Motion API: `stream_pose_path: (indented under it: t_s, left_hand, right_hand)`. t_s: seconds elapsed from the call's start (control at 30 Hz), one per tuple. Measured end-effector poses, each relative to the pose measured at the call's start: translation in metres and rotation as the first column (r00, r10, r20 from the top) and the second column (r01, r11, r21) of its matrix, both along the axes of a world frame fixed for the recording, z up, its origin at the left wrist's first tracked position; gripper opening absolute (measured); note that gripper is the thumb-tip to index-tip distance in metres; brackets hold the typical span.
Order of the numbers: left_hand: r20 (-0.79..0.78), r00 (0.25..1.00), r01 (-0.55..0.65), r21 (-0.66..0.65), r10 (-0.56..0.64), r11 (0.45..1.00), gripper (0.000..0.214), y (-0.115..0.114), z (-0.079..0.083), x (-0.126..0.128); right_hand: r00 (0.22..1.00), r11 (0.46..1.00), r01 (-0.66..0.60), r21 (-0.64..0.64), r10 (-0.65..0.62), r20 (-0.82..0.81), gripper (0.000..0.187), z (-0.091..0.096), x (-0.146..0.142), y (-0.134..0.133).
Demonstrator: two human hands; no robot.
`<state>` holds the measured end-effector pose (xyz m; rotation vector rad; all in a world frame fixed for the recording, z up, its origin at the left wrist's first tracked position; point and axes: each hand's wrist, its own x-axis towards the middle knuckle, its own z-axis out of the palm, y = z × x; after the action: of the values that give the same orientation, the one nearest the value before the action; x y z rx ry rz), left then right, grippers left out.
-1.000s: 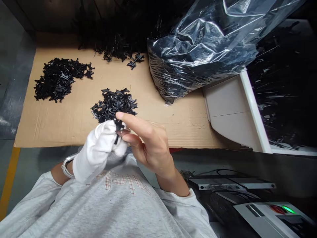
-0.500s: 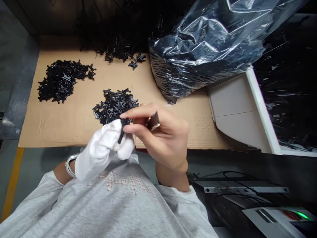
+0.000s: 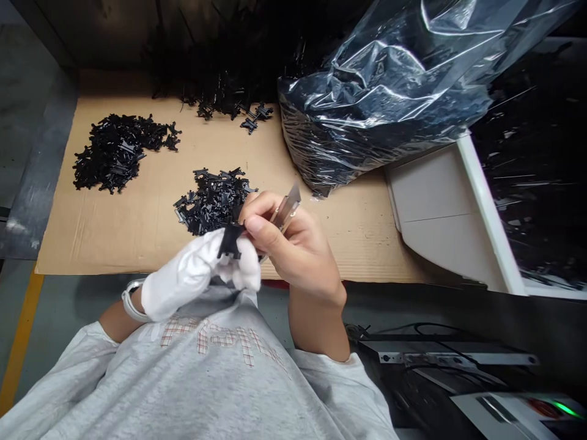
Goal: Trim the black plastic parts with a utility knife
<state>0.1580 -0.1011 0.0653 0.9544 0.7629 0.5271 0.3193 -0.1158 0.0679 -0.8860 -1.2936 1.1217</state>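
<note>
The gloved left hand (image 3: 197, 272) pinches a black part (image 3: 229, 239) upright, so the blade (image 3: 287, 208) gripped in the right hand (image 3: 293, 250) meets its edge.

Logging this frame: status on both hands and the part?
Left hand, gloved, shut on black part. Right hand shut on metal blade, thumb at part. Parts pile beyond.

I'm looking down at brown cardboard sheet (image 3: 137, 232) lying before me. Grey floor (image 3: 59, 305) showing beneath, yellow stripe (image 3: 21, 342) running along left. White bin (image 3: 435, 201) standing at right. Green lamp (image 3: 566, 408) glowing on machine (image 3: 495, 415); back wall (image 3: 114, 24) lying in shadow.
</note>
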Motion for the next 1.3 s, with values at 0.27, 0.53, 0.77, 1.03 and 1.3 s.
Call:
stream_pose_path:
  t_s: [0.27,0.53,0.77,1.03,1.3]
  left_hand:
    - [-0.089,0.965,-0.231,0.14,0.245,0.963,0.027,0.01,0.013,-0.008]
    - [-0.043,0.948,-0.313,0.049,0.315,0.949,0.024,0.001,0.018,-0.012]
    - [-0.042,0.957,-0.289,-0.043,0.287,0.956,0.029,0.0,0.025,-0.009]
    - [-0.024,0.98,-0.196,-0.001,0.196,0.981,0.037,0.0,0.032,-0.01]
    - [-0.113,0.981,-0.133,0.199,0.158,0.971,0.024,0.006,0.015,-0.004]
  right_hand:
    - [0.964,0.989,0.135,0.062,-0.146,0.223,0.032,0.002,-0.003,-0.01]
    - [0.816,0.889,0.164,0.427,-0.366,0.448,0.027,-0.009,-0.003,-0.021]
    - [0.746,0.839,0.109,0.532,-0.423,0.514,0.021,-0.005,-0.006,-0.02]
    - [0.77,0.856,0.283,0.432,-0.471,0.43,0.023,-0.008,-0.004,-0.019]
    - [0.91,0.952,0.177,0.248,-0.255,0.326,0.013,-0.006,-0.005,-0.019]
